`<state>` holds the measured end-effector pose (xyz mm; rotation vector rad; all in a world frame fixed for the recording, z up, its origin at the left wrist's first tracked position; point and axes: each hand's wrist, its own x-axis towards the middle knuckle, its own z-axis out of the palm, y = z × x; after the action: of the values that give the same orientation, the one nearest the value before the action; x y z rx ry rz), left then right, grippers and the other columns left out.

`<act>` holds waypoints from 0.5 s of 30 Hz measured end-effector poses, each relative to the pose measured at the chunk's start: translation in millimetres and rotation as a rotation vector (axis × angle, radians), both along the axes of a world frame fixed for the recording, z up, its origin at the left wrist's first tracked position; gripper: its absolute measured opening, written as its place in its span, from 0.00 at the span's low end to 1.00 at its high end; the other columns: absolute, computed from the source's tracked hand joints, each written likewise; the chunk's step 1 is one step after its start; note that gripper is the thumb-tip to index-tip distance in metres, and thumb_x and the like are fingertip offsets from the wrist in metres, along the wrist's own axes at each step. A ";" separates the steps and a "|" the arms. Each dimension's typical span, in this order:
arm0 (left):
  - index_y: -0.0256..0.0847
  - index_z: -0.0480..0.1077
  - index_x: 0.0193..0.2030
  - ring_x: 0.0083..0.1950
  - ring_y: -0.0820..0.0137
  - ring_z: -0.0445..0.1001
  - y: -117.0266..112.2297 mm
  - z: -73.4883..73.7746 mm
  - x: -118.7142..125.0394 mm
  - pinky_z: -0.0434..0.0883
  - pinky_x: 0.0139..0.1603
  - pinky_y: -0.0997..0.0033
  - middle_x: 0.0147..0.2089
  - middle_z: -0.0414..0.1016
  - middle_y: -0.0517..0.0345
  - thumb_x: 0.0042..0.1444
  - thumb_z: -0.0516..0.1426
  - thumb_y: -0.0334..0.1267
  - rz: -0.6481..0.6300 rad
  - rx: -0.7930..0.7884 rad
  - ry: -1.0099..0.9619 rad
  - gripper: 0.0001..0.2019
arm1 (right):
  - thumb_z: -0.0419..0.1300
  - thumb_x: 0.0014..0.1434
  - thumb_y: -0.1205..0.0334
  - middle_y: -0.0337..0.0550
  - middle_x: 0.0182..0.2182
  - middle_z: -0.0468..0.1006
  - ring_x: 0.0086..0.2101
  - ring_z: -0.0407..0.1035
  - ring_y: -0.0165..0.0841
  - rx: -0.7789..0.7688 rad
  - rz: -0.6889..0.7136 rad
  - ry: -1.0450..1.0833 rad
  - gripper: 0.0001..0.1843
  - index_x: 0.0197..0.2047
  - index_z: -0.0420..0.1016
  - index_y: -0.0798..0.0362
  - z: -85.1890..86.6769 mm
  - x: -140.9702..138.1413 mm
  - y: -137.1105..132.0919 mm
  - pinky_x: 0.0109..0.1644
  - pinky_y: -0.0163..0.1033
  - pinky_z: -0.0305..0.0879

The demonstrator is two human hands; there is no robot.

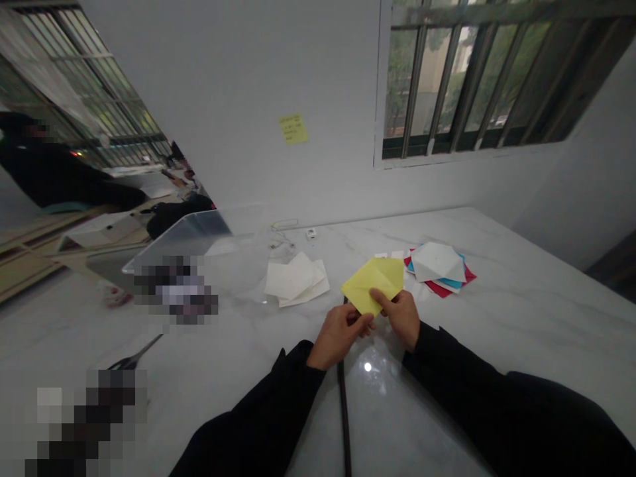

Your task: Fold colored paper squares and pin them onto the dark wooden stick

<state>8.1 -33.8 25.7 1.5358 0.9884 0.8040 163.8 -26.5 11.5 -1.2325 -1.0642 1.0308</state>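
A piece of yellow folded paper (375, 281), creased and angular in outline, is held up above the white table between both hands. My left hand (342, 331) pinches its lower left edge between thumb and fingers. On the lower right side, my right hand (400, 315) grips the paper, thumb on the face turned to me and fingers behind. Just beyond the right hand lies a stack of folded papers (437, 265), white on top with blue and red edges showing below. Loose cream-white paper sheets (298, 281) lie overlapping to the left of the yellow paper.
A dark strap or cable (344, 411) runs down the table between my forearms. Along the wall lie a small white box (311, 233) and thin cord (283, 235). Left stands a clear plastic bin (173, 242); a black utensil-like object (132, 361) is partly blurred. People sit farther left.
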 end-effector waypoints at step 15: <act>0.31 0.77 0.41 0.37 0.62 0.79 0.1 9.7 1.0 0.74 0.36 0.69 0.39 0.82 0.48 0.50 0.64 0.45 0.410 -0.053 -0.106 0.18 | 0.68 0.47 0.47 0.47 0.28 0.80 0.25 0.69 0.33 -0.077 0.156 0.093 0.22 0.34 0.78 0.60 -4.4 -11.3 -9.3 0.26 0.35 0.62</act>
<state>9.1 -33.7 35.4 1.2460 1.2543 1.1233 152.6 -35.8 7.1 -1.1652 -1.0697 1.2477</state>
